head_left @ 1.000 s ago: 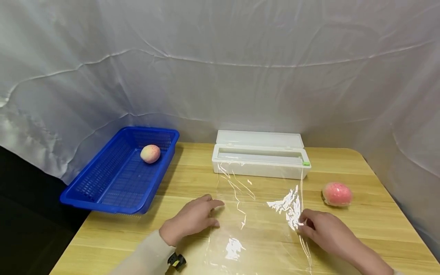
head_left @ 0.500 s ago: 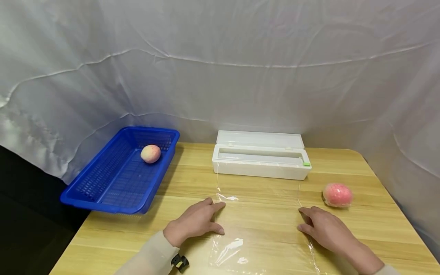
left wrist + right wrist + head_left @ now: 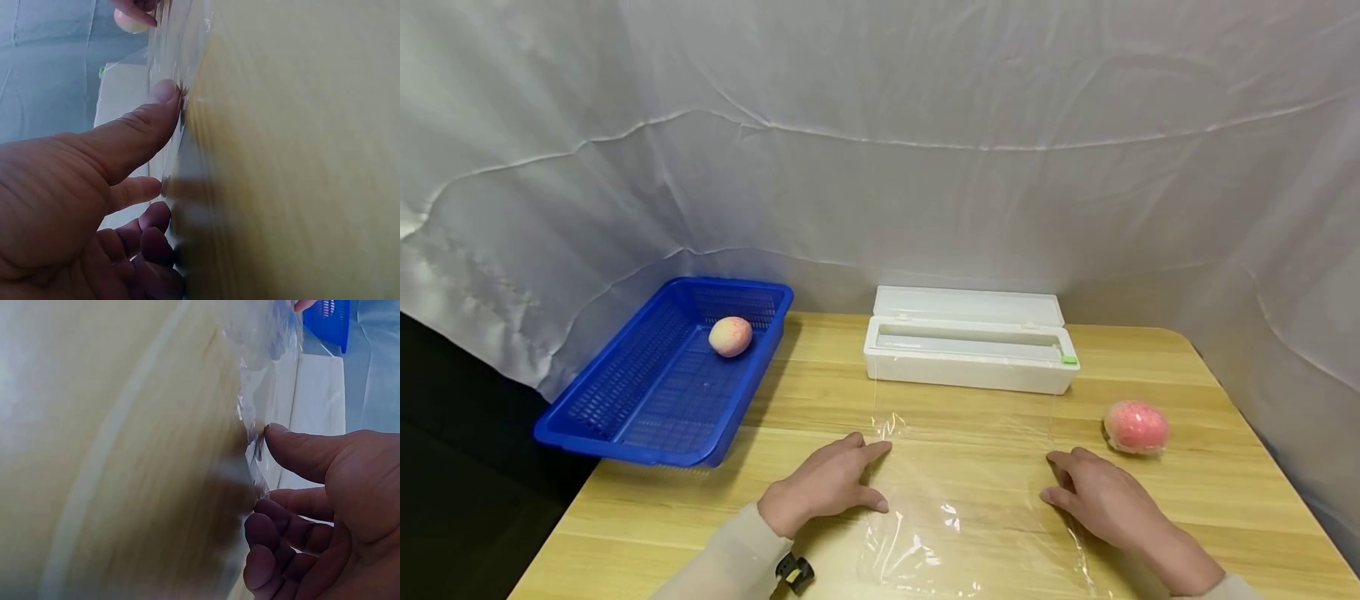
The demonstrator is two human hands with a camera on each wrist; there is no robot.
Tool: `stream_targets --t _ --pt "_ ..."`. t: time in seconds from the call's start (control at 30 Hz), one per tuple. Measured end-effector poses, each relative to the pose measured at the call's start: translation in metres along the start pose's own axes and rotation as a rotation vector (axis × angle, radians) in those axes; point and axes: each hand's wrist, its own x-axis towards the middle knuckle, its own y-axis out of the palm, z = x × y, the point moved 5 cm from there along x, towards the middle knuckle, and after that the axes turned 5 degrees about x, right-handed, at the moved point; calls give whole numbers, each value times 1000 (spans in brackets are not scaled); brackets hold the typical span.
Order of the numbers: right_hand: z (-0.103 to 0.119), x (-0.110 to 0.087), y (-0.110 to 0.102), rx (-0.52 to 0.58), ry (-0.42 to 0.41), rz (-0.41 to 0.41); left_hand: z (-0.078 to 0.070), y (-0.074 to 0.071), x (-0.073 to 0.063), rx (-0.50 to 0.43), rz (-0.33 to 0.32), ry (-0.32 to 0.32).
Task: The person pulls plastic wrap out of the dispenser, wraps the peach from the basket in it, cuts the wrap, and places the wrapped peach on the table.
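A sheet of clear plastic wrap point(image 3: 962, 500) runs from the white dispenser box point(image 3: 966, 371) toward the front of the wooden table. At its left edge, my left hand point(image 3: 831, 479) touches the film with thumb and index fingertips set apart. The right hand point(image 3: 1101, 500) touches the opposite edge in the same way, its thumb point(image 3: 303, 450) against the crinkled film and the other fingers loosely bent. The box's lid stands raised at the back, and a green slider point(image 3: 1069, 359) sits at its right end. Right of the film lies a pink peach point(image 3: 1137, 427) in clear wrap.
A blue plastic basket point(image 3: 745, 400) stands at the left, holding one pale peach point(image 3: 730, 337). Grey-white cloth point(image 3: 962, 208) hangs behind the table point(image 3: 1225, 492). A dark band with a yellow mark point(image 3: 794, 573) shows by the left sleeve.
The film, creased and shiny a second ago, now lies flatter and smoother. The left hand has shifted slightly right; the right hand has opened its thumb and index apart and moved slightly left.
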Motion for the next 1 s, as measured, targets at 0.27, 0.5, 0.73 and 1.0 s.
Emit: stream_targets --t 0.27,0.5,0.73,1.0 --pt "2 1 0 3 14 1 1 -5 -2 -41 47 -32" --pt "5 1 -4 6 -16 -35 1 -15 -2 -21 60 -21" --pt "12 6 -9 21 -34 -71 2 -52 6 -10 -11 -64" --pt "21 11 -1 25 -39 -28 13 -136 13 102 -175 -157"
